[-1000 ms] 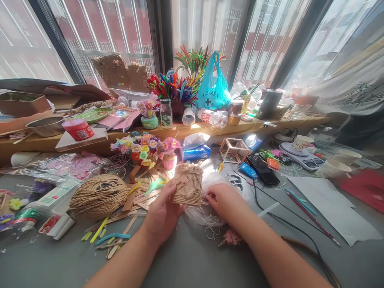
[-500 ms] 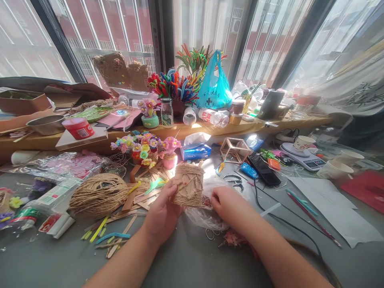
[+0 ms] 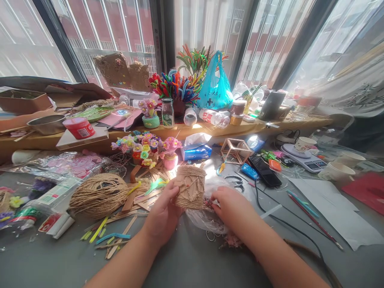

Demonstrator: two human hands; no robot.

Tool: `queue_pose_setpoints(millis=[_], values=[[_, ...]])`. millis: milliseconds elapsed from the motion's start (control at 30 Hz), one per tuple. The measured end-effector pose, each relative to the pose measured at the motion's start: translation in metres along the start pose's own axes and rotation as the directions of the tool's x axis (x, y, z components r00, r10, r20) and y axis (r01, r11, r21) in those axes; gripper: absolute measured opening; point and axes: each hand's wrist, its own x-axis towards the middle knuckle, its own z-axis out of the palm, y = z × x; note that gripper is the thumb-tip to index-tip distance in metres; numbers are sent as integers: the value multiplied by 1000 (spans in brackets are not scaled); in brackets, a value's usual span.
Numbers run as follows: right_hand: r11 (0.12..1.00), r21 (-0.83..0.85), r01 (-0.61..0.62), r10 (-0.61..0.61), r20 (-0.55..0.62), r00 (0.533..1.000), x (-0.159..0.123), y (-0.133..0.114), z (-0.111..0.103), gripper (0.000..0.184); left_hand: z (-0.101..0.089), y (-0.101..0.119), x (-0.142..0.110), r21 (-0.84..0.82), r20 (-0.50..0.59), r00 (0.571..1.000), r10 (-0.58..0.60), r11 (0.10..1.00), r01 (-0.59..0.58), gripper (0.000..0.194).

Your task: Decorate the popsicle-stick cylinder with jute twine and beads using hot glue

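My left hand [image 3: 163,212] grips a small pot wrapped in jute twine [image 3: 190,187] and holds it upright just above the grey table [image 3: 186,256]. To the right of the pot, my right hand [image 3: 231,208] rests on a clear plastic bag [image 3: 207,218] with its fingers curled, pinching at something small that I cannot make out. A big ball of jute twine [image 3: 99,195] lies to the left of my left hand. Wooden craft sticks [image 3: 141,198] are scattered between the ball and the pot.
Behind the pot stand small pots of pipe-cleaner flowers [image 3: 144,148], a tissue pack [image 3: 195,151] and a wooden stick frame [image 3: 235,150]. A phone [image 3: 264,170], scissors [image 3: 235,182], a scale [image 3: 303,158] and paper cups [image 3: 336,171] lie to the right. A cluttered wooden sill [image 3: 168,130] runs along the window.
The twine-wrapped pot has turned slightly in my left hand. My right hand has shifted a little right and down onto the plastic bag.
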Motion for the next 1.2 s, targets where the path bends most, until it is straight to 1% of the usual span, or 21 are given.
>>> queue_pose_setpoints(millis=[167, 333, 500, 600, 700, 900, 967, 1033, 1100, 1200], values=[[1000, -13, 23, -23, -4, 1000, 2, 3, 1, 16, 0, 1, 0, 8, 17, 1000, 2, 1000, -2, 33], [999, -22, 27, -26, 12, 1000, 3, 0, 2, 17, -2, -1, -1, -7, -21, 1000, 8, 1000, -8, 41], [999, -28, 16, -16, 18, 1000, 4, -3, 3, 16, -2, -1, -1, -36, -25, 1000, -7, 999, 7, 41], [1000, -15, 15, -15, 6, 1000, 3, -4, 3, 19, -2, 0, 1, -52, -40, 999, -11, 999, 9, 46], [999, 32, 30, -29, -31, 999, 0, -3, 0, 19, -2, 0, 1, -51, -49, 999, -12, 999, 9, 49], [977, 197, 80, -60, -103, 993, -11, 0, -7, 12, -2, 1, -1, -29, -34, 999, -24, 999, 23, 49], [952, 291, 96, -57, -138, 989, -15, 1, -10, 12, -3, 0, -2, -8, -15, 999, -30, 1000, 30, 49], [897, 427, 115, -34, -192, 981, -19, 0, -14, 11, -4, -1, -3, 32, -6, 1000, -20, 999, 20, 48], [809, 570, 142, 8, -251, 968, -23, -3, -17, 10, -4, -3, -3, 85, -19, 1000, -3, 996, 5, 47], [663, 718, 212, 38, -315, 948, -30, -9, -21, 9, -4, -6, -3, 146, -34, 999, 5, 989, 0, 46]])
